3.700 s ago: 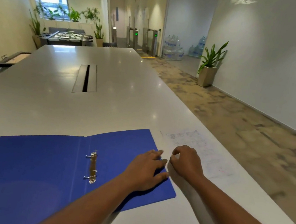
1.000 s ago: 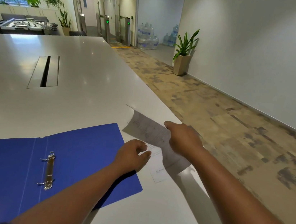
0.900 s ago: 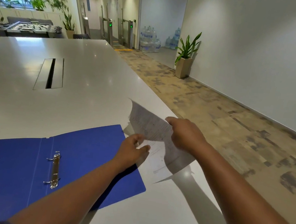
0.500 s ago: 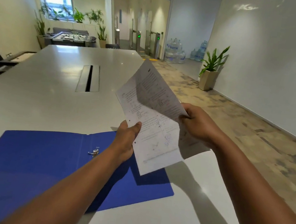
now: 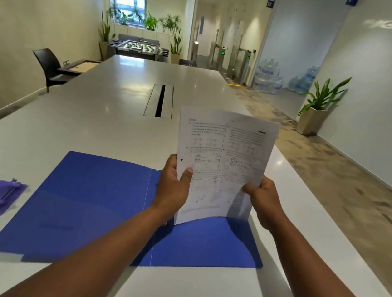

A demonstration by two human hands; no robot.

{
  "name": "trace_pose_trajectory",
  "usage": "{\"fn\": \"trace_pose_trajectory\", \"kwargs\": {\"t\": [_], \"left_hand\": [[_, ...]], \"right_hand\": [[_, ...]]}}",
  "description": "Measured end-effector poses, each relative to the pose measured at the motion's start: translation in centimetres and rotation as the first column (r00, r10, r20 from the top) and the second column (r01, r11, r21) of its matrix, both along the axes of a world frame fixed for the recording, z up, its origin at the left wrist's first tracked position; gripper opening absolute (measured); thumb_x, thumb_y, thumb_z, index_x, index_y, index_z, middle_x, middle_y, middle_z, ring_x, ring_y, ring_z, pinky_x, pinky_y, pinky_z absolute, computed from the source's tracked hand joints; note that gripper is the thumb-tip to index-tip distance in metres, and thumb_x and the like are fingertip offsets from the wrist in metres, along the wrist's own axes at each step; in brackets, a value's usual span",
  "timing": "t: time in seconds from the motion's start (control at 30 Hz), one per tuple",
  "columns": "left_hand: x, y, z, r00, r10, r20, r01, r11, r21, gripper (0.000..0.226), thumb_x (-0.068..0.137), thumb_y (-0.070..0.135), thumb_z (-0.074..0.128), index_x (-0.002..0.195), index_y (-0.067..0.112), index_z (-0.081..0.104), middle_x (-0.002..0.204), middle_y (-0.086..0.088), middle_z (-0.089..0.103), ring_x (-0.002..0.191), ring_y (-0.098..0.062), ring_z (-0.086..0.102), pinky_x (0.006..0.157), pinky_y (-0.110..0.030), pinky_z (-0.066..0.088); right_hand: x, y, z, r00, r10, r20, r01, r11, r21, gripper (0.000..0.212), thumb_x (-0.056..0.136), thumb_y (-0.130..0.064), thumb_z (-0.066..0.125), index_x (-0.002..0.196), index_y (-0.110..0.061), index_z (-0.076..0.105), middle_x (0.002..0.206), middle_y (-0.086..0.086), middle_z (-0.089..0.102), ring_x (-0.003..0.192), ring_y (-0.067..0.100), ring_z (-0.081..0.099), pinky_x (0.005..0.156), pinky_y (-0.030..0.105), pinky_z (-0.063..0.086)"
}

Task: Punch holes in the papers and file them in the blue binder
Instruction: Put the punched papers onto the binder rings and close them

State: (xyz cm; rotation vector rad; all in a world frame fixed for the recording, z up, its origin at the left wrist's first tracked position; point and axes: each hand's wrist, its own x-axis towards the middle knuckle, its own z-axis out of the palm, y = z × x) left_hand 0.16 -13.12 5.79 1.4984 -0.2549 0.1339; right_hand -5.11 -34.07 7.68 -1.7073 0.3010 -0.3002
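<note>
Illegible printed papers in 2 hands

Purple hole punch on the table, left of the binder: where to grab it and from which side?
Judging from its pose, take the purple hole punch across its two long sides at mid-body, coming from above. It lies flat on the table, apart from the open blue binder, so both flanks are free. It is blurred; the lever cannot be made out.
</note>
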Motion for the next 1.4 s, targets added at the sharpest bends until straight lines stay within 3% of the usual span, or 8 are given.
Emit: {"fn": "trace_pose_trajectory", "kwargs": {"t": [0.17, 0.27, 0.37, 0.6, 0.77, 1.03, 1.3, 1.4], "left_hand": [[0.2, 0.2, -1.0, 0.996, -0.031, -0.082, 0.029, 0.999, -0.016, 0.024, 0.104, 0.012, 0.052, 0.127, 0.020, 0.054, 0.118, 0.010, 0.068, 0.106, -0.004, 0.067, 0.081, -0.016, 0.058], [1.2, 0.6, -0.5, 0.993, -0.038, -0.111, 0.040, 0.999, 0.014, 0.024, 0.103, 0.014, 0.056, 0.126, 0.021, 0.056, 0.119, 0.009, 0.070, 0.107, -0.009, 0.069, 0.087, -0.027, 0.059], [2.2, 1.6, -0.5, 0.976, -0.077, -0.202, 0.090, 0.994, 0.056, 0.028, 0.102, 0.016, 0.059, 0.129, 0.018, 0.055, 0.123, 0.002, 0.070, 0.108, -0.015, 0.070, 0.091, -0.038, 0.060], [2.9, 5.5, -1.6, 0.927, -0.121, -0.354, 0.212, 0.950, 0.230, 0.032, 0.093, 0.013, 0.073, 0.122, 0.016, 0.061, 0.114, 0.004, 0.071, 0.092, -0.004, 0.068, 0.069, -0.017, 0.058], [3.4, 7.8, -2.5, 0.870, -0.100, -0.483, 0.330, 0.845, 0.421, 0.036, 0.086, 0.009, 0.079, 0.114, 0.018, 0.058, 0.109, 0.001, 0.070, 0.103, -0.017, 0.067, 0.083, -0.027, 0.055], [3.4, 7.9, -3.5, 0.876, -0.100, -0.471, 0.309, 0.867, 0.391, 0.035, 0.084, 0.001, 0.078, 0.101, 0.021, 0.056, 0.110, -0.006, 0.073, 0.103, -0.022, 0.071, 0.092, -0.038, 0.060], [3.4, 7.5, -4.0, 0.880, -0.119, -0.459, 0.315, 0.871, 0.377, 0.035, 0.084, 0.002, 0.079, 0.100, 0.021, 0.055, 0.111, -0.007, 0.072, 0.104, -0.022, 0.071, 0.091, -0.036, 0.060], [3.4, 7.6, -4.1, 0.877, -0.123, -0.464, 0.321, 0.869, 0.376, 0.034, 0.085, 0.003, 0.078, 0.102, 0.021, 0.055, 0.112, -0.007, 0.073, 0.104, -0.021, 0.071, 0.093, -0.037, 0.059]], "right_hand": [[0.1, 0.3, -0.5, 1.000, -0.001, 0.000, 0.001, 1.000, -0.026, 0.016, 0.101, -0.011, 0.060, 0.108, -0.024, 0.067, 0.109, -0.004, 0.074, 0.099, 0.016, 0.072, 0.078, 0.032, 0.060], [0.5, 0.4, 0.6, 1.000, -0.010, 0.025, 0.014, 0.989, -0.147, 0.013, 0.104, -0.021, 0.058, 0.112, -0.023, 0.068, 0.104, -0.009, 0.075, 0.088, 0.008, 0.073, 0.070, 0.024, 0.057], [1.1, 1.0, 1.3, 0.999, -0.028, -0.022, 0.021, 0.963, -0.269, 0.019, 0.103, -0.020, 0.052, 0.100, -0.022, 0.070, 0.098, -0.006, 0.076, 0.085, 0.016, 0.073, 0.070, 0.032, 0.058], [2.4, 2.4, 0.2, 0.990, -0.010, -0.138, -0.049, 0.908, -0.415, 0.022, 0.101, -0.021, 0.050, 0.099, -0.018, 0.072, 0.099, -0.002, 0.075, 0.087, 0.023, 0.071, 0.078, 0.043, 0.060], [3.0, 3.4, -0.4, 0.981, 0.009, -0.194, -0.109, 0.853, -0.510, 0.024, 0.100, -0.019, 0.051, 0.092, -0.009, 0.071, 0.091, 0.009, 0.074, 0.081, 0.033, 0.070, 0.073, 0.048, 0.060], [3.5, 3.9, 0.0, 0.983, -0.002, -0.183, -0.110, 0.793, -0.599, 0.028, 0.094, -0.019, 0.051, 0.090, 0.003, 0.068, 0.086, 0.020, 0.072, 0.084, 0.044, 0.068, 0.074, 0.058, 0.059], [3.3, 3.6, 0.3, 0.984, 0.006, -0.181, -0.120, 0.770, -0.626, 0.028, 0.097, -0.020, 0.052, 0.089, 0.000, 0.069, 0.085, 0.019, 0.071, 0.082, 0.043, 0.067, 0.073, 0.059, 0.058], [3.2, 3.4, 0.3, 0.984, 0.017, -0.180, -0.126, 0.778, -0.615, 0.028, 0.095, -0.022, 0.052, 0.091, 0.001, 0.069, 0.088, 0.020, 0.071, 0.085, 0.044, 0.067, 0.066, 0.054, 0.055]]}}
